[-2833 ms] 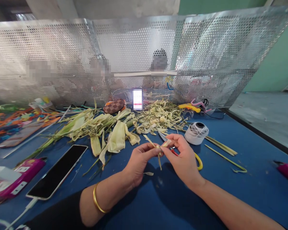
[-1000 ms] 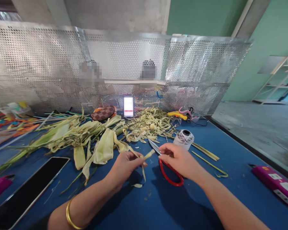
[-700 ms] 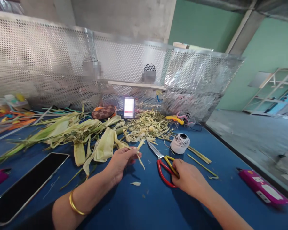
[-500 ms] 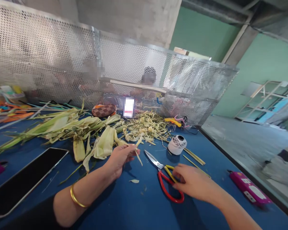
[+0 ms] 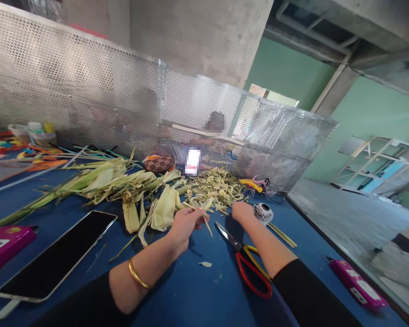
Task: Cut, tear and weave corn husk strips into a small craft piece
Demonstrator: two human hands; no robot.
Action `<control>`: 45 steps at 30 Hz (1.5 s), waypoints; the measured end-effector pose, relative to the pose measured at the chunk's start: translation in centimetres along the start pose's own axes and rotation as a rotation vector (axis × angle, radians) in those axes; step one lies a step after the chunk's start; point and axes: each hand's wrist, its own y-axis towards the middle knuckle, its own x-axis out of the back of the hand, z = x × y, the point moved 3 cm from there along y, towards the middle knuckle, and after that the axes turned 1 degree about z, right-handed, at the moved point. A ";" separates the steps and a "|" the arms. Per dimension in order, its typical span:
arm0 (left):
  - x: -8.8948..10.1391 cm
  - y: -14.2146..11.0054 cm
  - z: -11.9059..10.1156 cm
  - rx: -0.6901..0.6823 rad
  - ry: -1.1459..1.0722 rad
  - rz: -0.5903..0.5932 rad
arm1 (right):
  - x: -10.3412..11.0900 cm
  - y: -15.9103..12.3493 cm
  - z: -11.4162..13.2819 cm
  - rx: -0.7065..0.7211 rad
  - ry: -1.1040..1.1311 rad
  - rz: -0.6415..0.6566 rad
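My left hand, with a gold bangle on its wrist, pinches a few thin pale corn husk strips between thumb and fingers. My right hand is curled low over the table beside a white spool of thread. Its fingertips face away from me, so whatever they grip is hidden. Under my right forearm lie scissors with one red and one yellow handle, blades slightly apart. A heap of shredded husk sits just beyond both hands. Wider corn husks spread out left of it.
A black-screened phone with a cable lies at left, near a purple box-shaped device. Another purple device is at right. A checkered pouch and yellow tool rest before a perforated metal screen. A person is behind it.
My right hand has left the scissors handles and reached forward to beside the spool, its fingers curling in. My left hand keeps its hold on the husk strips. The view has shifted slightly.
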 end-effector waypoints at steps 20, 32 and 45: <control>-0.5 -0.7 1.0 0.104 0.033 0.101 | -2.9 -3.6 -2.2 0.292 -0.227 -0.276; -0.7 0.6 1.1 0.200 0.063 0.189 | -4.2 -9.8 -1.9 0.651 -0.076 -0.597; -0.9 0.0 2.7 0.685 0.002 0.524 | -2.8 -17.0 4.4 1.204 -0.064 -0.698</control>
